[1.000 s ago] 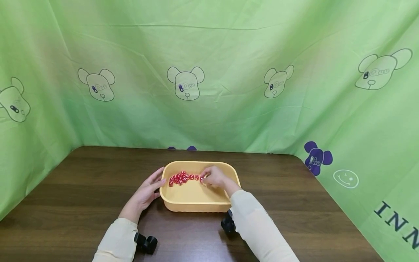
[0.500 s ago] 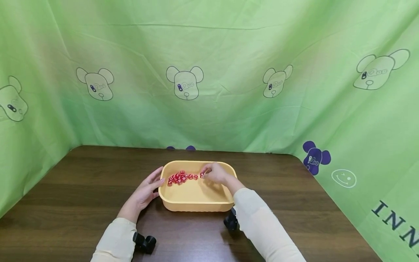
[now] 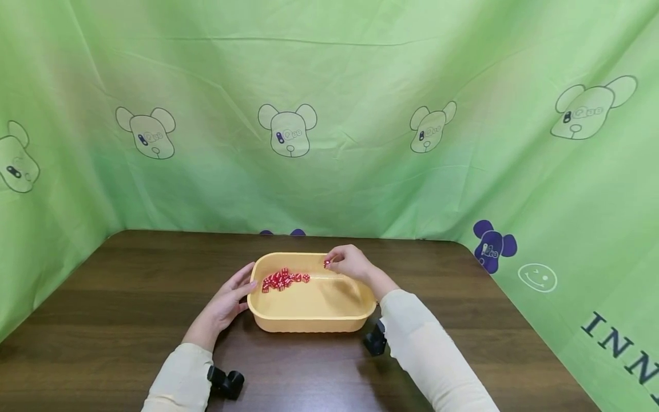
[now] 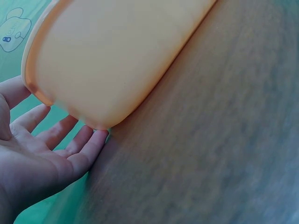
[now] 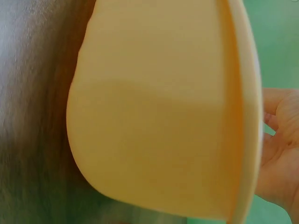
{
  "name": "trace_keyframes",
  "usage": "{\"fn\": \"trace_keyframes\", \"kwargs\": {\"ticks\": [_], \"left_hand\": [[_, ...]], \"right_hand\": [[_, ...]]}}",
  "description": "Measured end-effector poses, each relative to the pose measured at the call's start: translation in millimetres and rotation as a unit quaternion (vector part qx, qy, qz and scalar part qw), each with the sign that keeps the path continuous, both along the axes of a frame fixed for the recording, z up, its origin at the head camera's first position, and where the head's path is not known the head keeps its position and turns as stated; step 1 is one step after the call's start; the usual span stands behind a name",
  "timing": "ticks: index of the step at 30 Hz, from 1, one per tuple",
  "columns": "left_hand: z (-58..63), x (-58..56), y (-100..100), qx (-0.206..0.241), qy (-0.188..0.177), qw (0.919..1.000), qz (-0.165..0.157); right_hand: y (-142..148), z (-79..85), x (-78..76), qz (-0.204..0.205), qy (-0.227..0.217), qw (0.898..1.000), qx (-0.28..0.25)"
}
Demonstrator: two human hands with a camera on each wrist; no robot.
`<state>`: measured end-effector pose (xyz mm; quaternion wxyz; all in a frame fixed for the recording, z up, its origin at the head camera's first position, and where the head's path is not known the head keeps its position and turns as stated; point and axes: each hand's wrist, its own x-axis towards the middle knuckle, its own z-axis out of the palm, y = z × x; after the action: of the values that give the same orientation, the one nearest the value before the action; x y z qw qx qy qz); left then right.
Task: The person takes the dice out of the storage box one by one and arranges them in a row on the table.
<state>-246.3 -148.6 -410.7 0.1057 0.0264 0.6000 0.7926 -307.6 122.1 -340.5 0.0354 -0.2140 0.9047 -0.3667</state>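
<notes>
A pale yellow plastic bin (image 3: 314, 325) sits on the table, with a cluster of red dice (image 3: 280, 280) on its floor toward the left. My left hand (image 3: 225, 306) holds the bin's left end, thumb over the rim and fingers spread along the outer wall. In the left wrist view, its fingertips (image 4: 101, 134) meet the bin's lower edge. Above the bin's back right part, my right hand (image 3: 355, 266) pinches one red die (image 3: 326, 264) with white pips. The bin's wall hides that die in the right wrist view, where only part of the right hand (image 5: 282, 154) shows.
The dark brown wooden table (image 3: 128, 309) extends around the bin. A green printed curtain (image 3: 360, 189) hangs along its back and sides. Black wrist cameras (image 3: 225, 382) hang under both pale sleeves, the right one close to the bin's front right corner.
My right hand has lifted the die up from the end of the row and moved back and right toward the rim. My left hand keeps its place on the bin.
</notes>
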Motion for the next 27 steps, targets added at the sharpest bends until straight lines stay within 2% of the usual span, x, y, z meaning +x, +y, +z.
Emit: {"fn": "trace_keyframes", "kwargs": {"ticks": [6,15,21,27], "left_hand": [[-0.5,0.2,0,0.002,0.000,1.0000,0.003],[1.3,1.9,1,-0.003,0.000,1.0000,0.004],[1.8,2.4,2,-0.003,0.000,1.0000,0.002],[0.9,2.3,1,-0.004,-0.004,0.9999,0.009]], "right_hand": [[11,5.8,-0.7,0.001,0.021,1.000,0.000],[36,12.9,-4.0,-0.025,0.022,0.999,-0.040],[57,11.5,-3.9,-0.038,0.035,0.998,-0.047],[77,2.9,-0.7,-0.044,0.060,0.997,-0.038]]}}
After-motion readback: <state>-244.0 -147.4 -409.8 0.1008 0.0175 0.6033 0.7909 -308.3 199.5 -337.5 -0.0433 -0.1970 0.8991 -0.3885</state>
